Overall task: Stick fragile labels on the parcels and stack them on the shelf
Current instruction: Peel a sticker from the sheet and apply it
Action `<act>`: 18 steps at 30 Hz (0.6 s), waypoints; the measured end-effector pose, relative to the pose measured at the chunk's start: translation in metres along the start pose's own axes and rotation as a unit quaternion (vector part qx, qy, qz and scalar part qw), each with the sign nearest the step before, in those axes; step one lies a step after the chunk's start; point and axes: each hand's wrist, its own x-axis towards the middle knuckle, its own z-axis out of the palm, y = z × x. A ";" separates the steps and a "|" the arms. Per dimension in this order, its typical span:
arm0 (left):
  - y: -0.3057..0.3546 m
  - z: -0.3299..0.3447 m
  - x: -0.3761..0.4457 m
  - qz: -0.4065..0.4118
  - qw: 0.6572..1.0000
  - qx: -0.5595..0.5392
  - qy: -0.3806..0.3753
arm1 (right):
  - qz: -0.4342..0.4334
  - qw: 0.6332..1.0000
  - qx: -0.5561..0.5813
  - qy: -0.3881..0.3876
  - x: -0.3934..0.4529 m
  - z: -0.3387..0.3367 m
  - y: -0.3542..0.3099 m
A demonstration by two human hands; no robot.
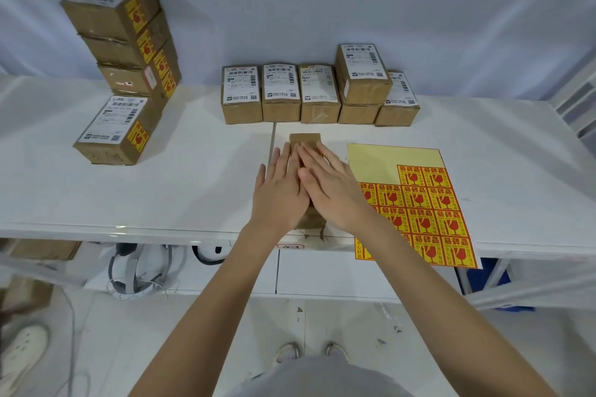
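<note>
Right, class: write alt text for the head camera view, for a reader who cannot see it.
Both hands, left hand and right hand, press flat on a cardboard box at the white table's front edge. A sheet of fragile labels lies to its right, a row of boxes behind, labelled boxes stacked far left.

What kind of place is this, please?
Probably a parcel packing or dispatch area: cardboard parcels with shipping labels on a white shelf, a sheet of fragile stickers, and a stack of labelled parcels.
</note>
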 end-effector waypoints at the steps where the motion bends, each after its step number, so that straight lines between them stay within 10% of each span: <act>1: 0.000 0.001 0.000 0.000 1.000 0.001 0.000 | 0.006 1.000 -0.012 -0.016 -0.001 0.000 0.001; 18: 0.004 -0.002 0.003 -0.006 1.000 -0.014 -0.005 | 0.050 0.997 -0.059 -0.012 -0.018 -0.001 0.017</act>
